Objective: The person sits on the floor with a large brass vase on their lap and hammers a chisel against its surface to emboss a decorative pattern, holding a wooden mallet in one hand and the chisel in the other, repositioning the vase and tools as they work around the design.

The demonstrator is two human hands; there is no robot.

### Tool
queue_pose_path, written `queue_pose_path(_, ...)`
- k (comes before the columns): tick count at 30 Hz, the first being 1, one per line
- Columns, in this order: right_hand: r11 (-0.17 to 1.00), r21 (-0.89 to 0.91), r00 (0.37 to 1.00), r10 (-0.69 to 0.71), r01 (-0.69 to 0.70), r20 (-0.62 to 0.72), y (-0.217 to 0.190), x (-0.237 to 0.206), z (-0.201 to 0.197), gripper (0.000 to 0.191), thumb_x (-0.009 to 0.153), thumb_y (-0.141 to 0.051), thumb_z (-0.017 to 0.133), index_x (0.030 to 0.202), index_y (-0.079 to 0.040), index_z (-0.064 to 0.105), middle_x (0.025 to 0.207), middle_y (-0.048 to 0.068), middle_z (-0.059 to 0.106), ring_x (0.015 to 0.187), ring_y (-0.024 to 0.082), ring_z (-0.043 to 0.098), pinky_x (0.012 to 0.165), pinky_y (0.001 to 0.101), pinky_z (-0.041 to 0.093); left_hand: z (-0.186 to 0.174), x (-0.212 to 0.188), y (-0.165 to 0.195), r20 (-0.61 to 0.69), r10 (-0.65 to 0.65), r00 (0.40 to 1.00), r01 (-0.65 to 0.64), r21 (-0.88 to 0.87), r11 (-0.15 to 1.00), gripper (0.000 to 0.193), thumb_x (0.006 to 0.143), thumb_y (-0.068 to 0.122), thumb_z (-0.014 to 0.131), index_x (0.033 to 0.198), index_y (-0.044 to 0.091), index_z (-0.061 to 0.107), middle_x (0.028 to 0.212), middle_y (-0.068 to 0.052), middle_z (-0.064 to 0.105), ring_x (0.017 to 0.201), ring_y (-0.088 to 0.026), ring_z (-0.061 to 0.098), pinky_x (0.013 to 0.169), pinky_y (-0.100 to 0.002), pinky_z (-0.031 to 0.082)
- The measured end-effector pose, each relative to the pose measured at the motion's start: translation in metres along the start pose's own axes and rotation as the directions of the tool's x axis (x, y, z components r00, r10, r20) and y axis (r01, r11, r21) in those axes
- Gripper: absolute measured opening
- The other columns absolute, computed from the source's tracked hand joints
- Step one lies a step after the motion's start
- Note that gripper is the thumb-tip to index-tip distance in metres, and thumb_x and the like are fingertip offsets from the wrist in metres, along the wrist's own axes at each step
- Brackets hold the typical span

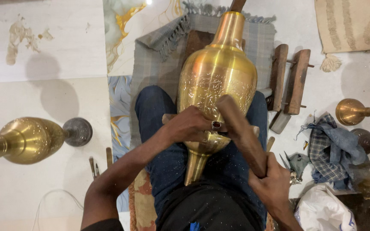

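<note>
A large engraved brass vase lies lengthwise across my lap, its neck pointing away from me. My left hand, wearing a ring with a dark red stone, rests on the vase's lower body and pinches a small tool that is hidden under the fingers. My right hand grips a thick wooden mallet by its lower end; the mallet's head is up against my left hand's fingers. I sit in blue jeans on a grey fringed cloth.
Another brass vase lies on the floor at left. More brass pieces lie at right beside a checked rag and a white plastic bag. Wooden blocks stand right of the lap. Small chisels lie at lower left.
</note>
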State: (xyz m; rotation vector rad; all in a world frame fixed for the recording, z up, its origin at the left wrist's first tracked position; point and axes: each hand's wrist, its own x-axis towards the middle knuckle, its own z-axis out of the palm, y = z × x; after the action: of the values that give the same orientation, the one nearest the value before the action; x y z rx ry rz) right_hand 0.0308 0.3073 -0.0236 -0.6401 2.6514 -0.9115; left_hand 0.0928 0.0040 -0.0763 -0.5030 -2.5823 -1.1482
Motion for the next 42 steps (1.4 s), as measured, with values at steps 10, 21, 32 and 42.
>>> queue_pose_path(10,0.896,0.443,0.985,0.055,0.024,-0.165,0.017,-0.035,0.04,0.032,0.084,-0.01,0.084,0.106,0.002,0.065,0.084,0.009,0.068,0.074,0.014,0.064,0.068,0.026,0.053,-0.008,0.001,0.006,-0.351,-0.178,0.919,0.054,-0.335,0.941,0.049,0.089,-0.007,0.07,0.131,0.016,0.068,0.109,-0.005,0.08,0.1,-0.018,0.079,0.088,-0.033,0.064)
queue_pose_path(21,0.81,0.549,0.973,0.23,-0.206,0.027,0.043,-0.026,0.064,0.021,0.08,-0.008,0.084,0.092,0.002,0.07,0.072,0.006,0.069,0.058,0.012,0.065,0.054,0.0257,0.051,-0.013,0.018,0.005,-0.018,-0.124,0.992,0.103,-0.445,0.89,0.043,0.08,-0.012,0.069,0.121,0.004,0.068,0.099,-0.017,0.076,0.089,-0.026,0.077,0.079,-0.033,0.064)
queue_pose_path(32,0.921,0.342,0.982,0.189,-0.185,0.022,0.032,-0.019,0.048,0.032,0.075,-0.012,0.088,0.096,0.003,0.07,0.08,0.006,0.071,0.071,0.01,0.064,0.064,0.0266,0.052,-0.011,0.028,-0.009,0.329,0.121,0.937,-0.122,-0.018,0.992,0.056,0.074,-0.004,0.072,0.125,0.02,0.068,0.073,-0.007,0.068,0.067,-0.028,0.069,0.057,-0.041,0.052)
queue_pose_path(42,0.94,0.333,0.96,0.019,0.078,-0.278,0.027,-0.03,0.043,0.015,0.086,-0.004,0.082,0.092,0.0,0.069,0.083,0.006,0.07,0.073,0.011,0.065,0.069,0.0262,0.053,-0.015,0.039,-0.008,0.334,0.181,0.925,-0.148,-0.121,0.982,0.035,0.071,0.002,0.078,0.105,0.01,0.07,0.064,-0.008,0.065,0.064,-0.028,0.068,0.054,-0.043,0.05)
